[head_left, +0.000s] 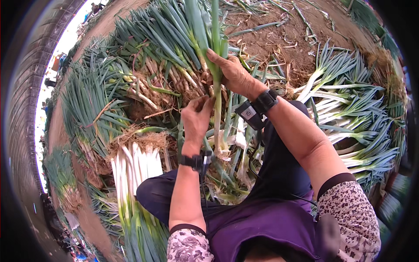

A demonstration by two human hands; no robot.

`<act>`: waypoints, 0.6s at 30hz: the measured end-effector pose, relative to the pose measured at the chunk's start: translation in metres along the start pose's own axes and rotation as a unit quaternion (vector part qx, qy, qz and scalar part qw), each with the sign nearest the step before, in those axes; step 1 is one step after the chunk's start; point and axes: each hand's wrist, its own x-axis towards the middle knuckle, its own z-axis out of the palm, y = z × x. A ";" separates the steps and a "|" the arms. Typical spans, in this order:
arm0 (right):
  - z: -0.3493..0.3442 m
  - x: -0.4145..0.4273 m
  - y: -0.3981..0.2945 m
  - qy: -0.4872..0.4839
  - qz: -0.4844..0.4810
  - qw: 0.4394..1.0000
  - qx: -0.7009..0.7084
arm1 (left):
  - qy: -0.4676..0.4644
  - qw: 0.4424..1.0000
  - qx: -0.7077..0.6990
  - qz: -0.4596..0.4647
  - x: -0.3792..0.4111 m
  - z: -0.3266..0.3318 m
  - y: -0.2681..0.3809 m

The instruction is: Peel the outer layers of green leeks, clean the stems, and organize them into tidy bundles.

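A large green onion [217, 121] hangs root down in front of me, its pale stalk almost vertical. My right hand [234, 72] grips it at the lower part of the green leaves. Just below, my left hand [198, 113] has thumb and fingers pinched together against the side of the stalk; its fingertips are partly hidden. Under the roots lies a litter of peeled leaves and skins [229, 183] between my legs. A pile of cleaned onions [137, 170] with white stalks lies by my left knee, roots pointing away from me.
Unpeeled green onions [163, 42] with soil on their roots are heaped ahead, and another bundle [91, 88] lies to the left. More white-stalked onions [353, 114] are spread at the right. Bare soil [268, 42] with leaf scraps stretches ahead. A black device [250, 114] with a cable hangs from my right wrist.
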 end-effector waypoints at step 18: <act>-0.001 0.006 -0.023 -0.013 0.100 0.992 0.078 | -0.061 0.997 0.046 -0.002 -0.015 0.025 -0.009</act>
